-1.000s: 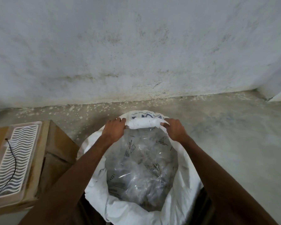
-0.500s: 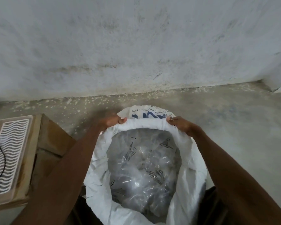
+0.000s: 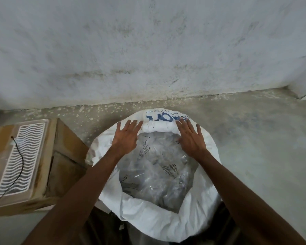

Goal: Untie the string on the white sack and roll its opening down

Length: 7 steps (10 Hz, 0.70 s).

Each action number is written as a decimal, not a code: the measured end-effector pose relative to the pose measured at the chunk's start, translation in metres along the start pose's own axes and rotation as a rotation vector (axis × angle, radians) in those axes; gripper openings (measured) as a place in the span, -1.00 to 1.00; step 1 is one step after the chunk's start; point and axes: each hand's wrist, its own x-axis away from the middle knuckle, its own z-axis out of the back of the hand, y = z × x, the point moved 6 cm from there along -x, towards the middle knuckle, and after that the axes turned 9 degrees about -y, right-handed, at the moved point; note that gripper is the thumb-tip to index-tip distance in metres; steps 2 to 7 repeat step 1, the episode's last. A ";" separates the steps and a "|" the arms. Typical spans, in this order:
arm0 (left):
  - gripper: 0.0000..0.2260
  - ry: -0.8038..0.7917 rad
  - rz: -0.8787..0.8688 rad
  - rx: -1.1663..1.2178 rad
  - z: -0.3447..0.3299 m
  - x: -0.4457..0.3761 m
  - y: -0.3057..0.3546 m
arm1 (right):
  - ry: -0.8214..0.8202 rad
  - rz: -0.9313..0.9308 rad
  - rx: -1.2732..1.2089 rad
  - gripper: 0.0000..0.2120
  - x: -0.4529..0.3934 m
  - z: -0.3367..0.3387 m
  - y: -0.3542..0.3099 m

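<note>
a grey wall [image 3: 148, 50] fills the upper half of the frame, with a concrete floor [image 3: 263, 138] below it. a cardboard box [image 3: 64, 156] topped by a white wavy-patterned tray [image 3: 21, 156] is seen at the left edge. the white sack [image 3: 148, 214] stands at lower centre, its mouth open and no string seen on it; crumpled clear plastic [image 3: 155, 170] fills the inside. blue printing shows on its far side, just beyond the rolled rim [image 3: 159, 127] at centre frame.

the left hand [image 3: 126, 137] and right hand [image 3: 190, 138] are laid flat on that roll, fingers spread and gripping nothing. with no grip held, the roll could be judged likely to spring back and unfurl. the near rim looks only loosely folded, so an uneven cuff might slump and let the sack sag sideways.
</note>
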 end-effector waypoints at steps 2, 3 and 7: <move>-0.34 0.125 0.016 0.041 0.019 0.018 0.009 | 0.106 0.020 -0.012 -0.23 0.021 0.014 -0.017; -0.34 0.125 0.016 0.041 0.019 0.018 0.009 | 0.106 0.020 -0.012 -0.23 0.021 0.014 -0.017; -0.34 0.125 0.016 0.041 0.019 0.018 0.009 | 0.106 0.020 -0.012 -0.23 0.021 0.014 -0.017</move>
